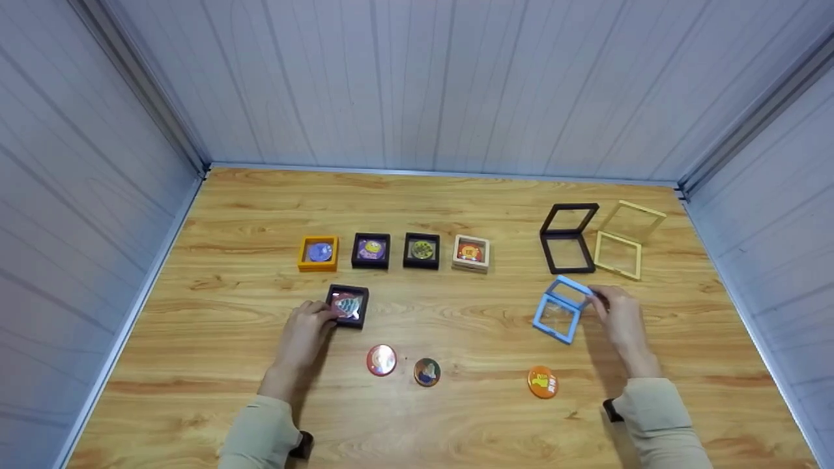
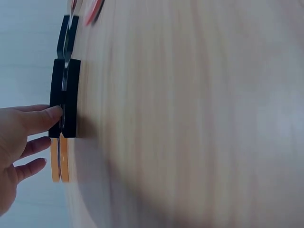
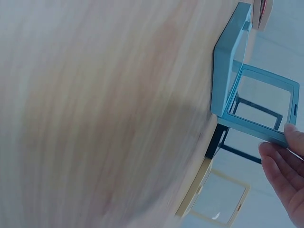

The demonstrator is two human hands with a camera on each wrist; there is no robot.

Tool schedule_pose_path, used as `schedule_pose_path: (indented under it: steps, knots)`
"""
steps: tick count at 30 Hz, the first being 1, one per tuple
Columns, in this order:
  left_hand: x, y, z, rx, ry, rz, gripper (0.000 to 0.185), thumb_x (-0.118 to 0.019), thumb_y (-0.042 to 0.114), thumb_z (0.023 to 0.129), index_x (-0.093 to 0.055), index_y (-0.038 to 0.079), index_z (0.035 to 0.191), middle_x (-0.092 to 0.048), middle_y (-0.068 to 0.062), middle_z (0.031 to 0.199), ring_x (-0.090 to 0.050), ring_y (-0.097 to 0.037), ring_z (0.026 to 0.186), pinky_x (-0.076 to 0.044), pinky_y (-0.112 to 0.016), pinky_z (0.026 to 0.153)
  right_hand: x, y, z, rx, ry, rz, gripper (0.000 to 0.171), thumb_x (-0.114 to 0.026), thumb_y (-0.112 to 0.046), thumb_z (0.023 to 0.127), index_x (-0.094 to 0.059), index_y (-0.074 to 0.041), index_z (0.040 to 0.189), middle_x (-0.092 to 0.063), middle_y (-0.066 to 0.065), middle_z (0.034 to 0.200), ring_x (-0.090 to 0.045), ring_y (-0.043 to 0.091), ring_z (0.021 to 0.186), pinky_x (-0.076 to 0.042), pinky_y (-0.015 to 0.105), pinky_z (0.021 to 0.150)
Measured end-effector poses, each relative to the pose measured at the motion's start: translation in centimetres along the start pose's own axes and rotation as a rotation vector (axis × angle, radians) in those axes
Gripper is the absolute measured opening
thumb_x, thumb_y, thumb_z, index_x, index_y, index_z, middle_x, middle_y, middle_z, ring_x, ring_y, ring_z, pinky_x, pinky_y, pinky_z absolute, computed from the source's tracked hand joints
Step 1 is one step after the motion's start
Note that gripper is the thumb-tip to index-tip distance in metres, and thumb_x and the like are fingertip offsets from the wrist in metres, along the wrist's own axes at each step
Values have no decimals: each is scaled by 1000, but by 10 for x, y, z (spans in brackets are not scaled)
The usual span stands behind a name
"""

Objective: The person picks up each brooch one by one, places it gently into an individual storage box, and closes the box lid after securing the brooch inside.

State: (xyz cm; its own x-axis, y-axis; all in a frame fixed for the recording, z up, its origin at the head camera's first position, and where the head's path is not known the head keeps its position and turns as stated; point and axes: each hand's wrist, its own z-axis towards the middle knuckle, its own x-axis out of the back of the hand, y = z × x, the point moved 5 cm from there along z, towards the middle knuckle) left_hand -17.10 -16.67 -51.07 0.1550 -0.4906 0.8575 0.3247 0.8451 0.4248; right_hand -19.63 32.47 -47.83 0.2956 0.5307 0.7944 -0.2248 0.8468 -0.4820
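My left hand (image 1: 306, 329) grips the left edge of a black display frame (image 1: 359, 317) between thumb and forefinger. Inside that closed frame shows a badge (image 1: 348, 305) with a scaly, fish-like picture. In the left wrist view, the black frame (image 2: 72, 102) sits on the table, and the other fingers of the hand (image 2: 14, 142) are spread. On the right, my right hand (image 1: 622, 322) pinches the raised lid of a light blue display frame (image 1: 557, 317). This frame stands hinged apart, its base on the table, as the right wrist view of the blue frame (image 3: 228, 61) also shows.
Behind are closed frames: orange (image 1: 318, 266), black (image 1: 371, 264), black (image 1: 421, 263) and beige (image 1: 470, 266), each with a badge. Opened black (image 1: 571, 270) and yellow (image 1: 619, 273) frames stand back right. Loose badges lie in front: red (image 1: 381, 360), dark (image 1: 427, 372), orange (image 1: 543, 382). Panel walls enclose the table.
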Motion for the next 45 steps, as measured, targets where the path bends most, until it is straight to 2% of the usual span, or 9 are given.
schedule_pose_path:
  steps: [16,28,38,45]
  knots:
    - [19,-29,-9,25,-35,33,12,-66,0,75,-69,2,86,-62,-10,86,-55,-27,82,-40,-42,75,-21,-31,2,50,-65,52,17,-63,-1,78,-64,7,93,-62,19,83,-60,28,72,-50,38,61]
    - [30,-46,-16,27,-9,76,10,-66,-1,75,-68,-1,85,-62,-12,87,-54,-29,84,-39,-44,75,-35,-55,4,46,-111,100,17,-63,-2,79,-65,7,93,-63,18,85,-61,26,74,-50,36,63]
    - [35,-49,-20,50,15,76,11,-67,-1,74,-68,-3,85,-62,-14,87,-54,-31,83,-39,-45,77,-40,-65,-2,108,-91,107,17,-66,-2,76,-65,5,92,-64,16,84,-61,26,75,-51,34,62]
    - [38,-46,-21,57,13,74,14,-66,-1,75,-66,-3,89,-61,-15,92,-54,-31,88,-39,-45,77,-43,-71,-3,106,-111,100,17,-66,-3,77,-66,4,92,-64,16,84,-61,25,75,-51,33,63]
